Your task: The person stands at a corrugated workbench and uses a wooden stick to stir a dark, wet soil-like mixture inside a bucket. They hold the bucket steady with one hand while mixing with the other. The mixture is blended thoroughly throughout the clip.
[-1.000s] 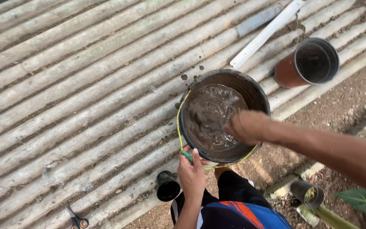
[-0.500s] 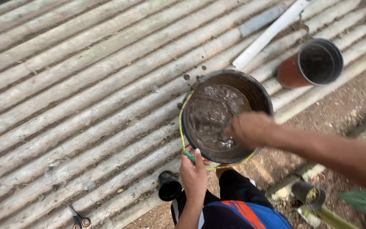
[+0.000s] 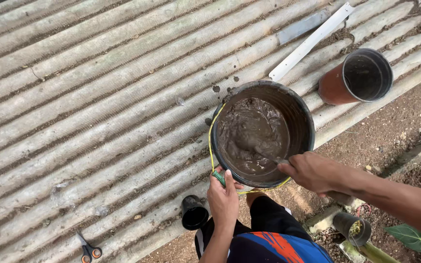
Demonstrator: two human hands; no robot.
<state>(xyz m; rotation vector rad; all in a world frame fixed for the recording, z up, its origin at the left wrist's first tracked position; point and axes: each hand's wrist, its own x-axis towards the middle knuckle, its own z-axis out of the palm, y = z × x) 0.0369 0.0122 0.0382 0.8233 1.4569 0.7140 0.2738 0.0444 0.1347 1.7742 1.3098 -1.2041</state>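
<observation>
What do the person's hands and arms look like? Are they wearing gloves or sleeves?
No gloves, and no sleeves in view. The left hand and the right hand are both bare, and so are the forearms as far as the picture shows. No rings, watch or bracelets can be seen.

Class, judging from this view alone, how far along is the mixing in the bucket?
Done: the black bucket already holds wet brown mud, mostly smooth. In hand: the left hand steadies the rim while the right hand works a stirring tool in it. Left: a few lumps near the far wall; the brown pot lies unfilled.
</observation>
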